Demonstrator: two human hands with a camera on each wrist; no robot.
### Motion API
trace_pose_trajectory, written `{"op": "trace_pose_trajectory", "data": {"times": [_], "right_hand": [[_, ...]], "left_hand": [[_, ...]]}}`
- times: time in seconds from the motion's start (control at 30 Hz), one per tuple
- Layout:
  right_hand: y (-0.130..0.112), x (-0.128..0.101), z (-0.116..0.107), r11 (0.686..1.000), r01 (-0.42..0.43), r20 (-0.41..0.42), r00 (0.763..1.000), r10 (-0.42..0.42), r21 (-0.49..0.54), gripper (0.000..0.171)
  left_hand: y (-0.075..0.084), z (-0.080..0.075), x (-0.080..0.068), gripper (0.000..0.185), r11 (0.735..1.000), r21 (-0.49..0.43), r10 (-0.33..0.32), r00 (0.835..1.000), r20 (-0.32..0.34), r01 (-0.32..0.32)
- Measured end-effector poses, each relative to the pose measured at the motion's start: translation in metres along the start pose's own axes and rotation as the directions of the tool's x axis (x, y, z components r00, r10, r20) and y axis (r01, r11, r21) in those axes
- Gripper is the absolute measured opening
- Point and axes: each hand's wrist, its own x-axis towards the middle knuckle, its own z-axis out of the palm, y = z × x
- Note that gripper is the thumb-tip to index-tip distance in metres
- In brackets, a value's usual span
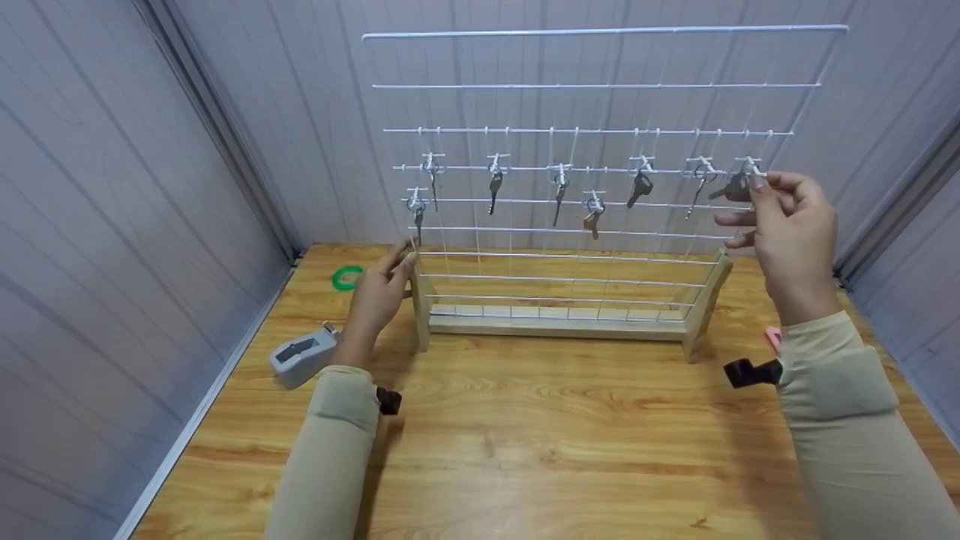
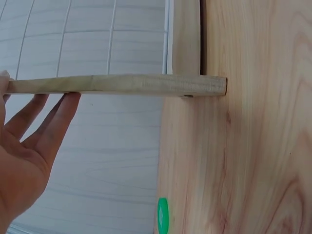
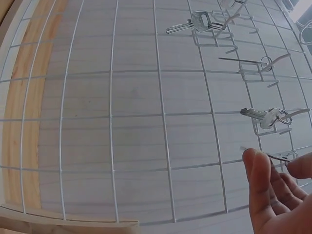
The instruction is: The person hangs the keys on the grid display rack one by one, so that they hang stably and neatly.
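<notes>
A white wire grid rack (image 1: 562, 255) stands upright in a wooden frame, with several keys on rings hanging from its hooks. My left hand (image 1: 381, 289) grips the left wooden side post (image 1: 421, 315). In the left wrist view the fingers of that hand (image 2: 29, 141) lie along one face of the post (image 2: 131, 84), the thumb mostly cut off at the edge. At the far right hook, my right hand (image 1: 799, 225) pinches a slightly blurred key (image 1: 733, 187) near its ring, other fingers reaching out below. The right wrist view shows this hand (image 3: 278, 195) partly covering that key.
A grey tape dispenser (image 1: 302, 356) and a green tape roll (image 1: 346, 277) lie left of the rack on the wooden table (image 1: 525, 435). Something pink (image 1: 773, 339) shows beside the right forearm. Panelled walls (image 1: 112, 187) enclose the back and sides.
</notes>
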Motion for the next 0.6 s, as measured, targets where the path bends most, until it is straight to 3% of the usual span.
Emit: {"op": "trace_pose_trajectory", "data": {"times": [0.2,0.3,0.37,0.43,0.6], "right_hand": [[0.004,-0.014,-0.008,0.989,-0.071,0.04,0.996,0.077,-0.13,0.029],[0.008,-0.025,-0.015,0.955,-0.072,0.07,0.993,0.096,-0.288,0.041],[0.014,-0.033,-0.021,0.897,-0.044,0.091,0.991,0.093,-0.44,0.052],[0.021,-0.042,-0.029,0.809,0.002,0.107,0.991,0.075,-0.588,0.062],[0.042,-0.06,-0.052,0.64,0.082,0.195,0.975,0.108,-0.764,0.08]], "left_hand": [[0.006,0.005,-0.006,0.051,0.988,0.154,0.035,0.998,-0.059,-0.025],[0.01,0.006,-0.011,0.053,0.968,0.248,0.062,0.997,-0.048,-0.048],[0.014,0.006,-0.015,0.056,0.95,0.305,0.071,0.997,-0.025,-0.06],[0.017,0.005,-0.021,0.062,0.925,0.373,0.071,0.997,0.003,-0.067],[0.022,-0.001,-0.037,0.088,0.85,0.521,0.033,0.996,0.085,-0.072]]}}
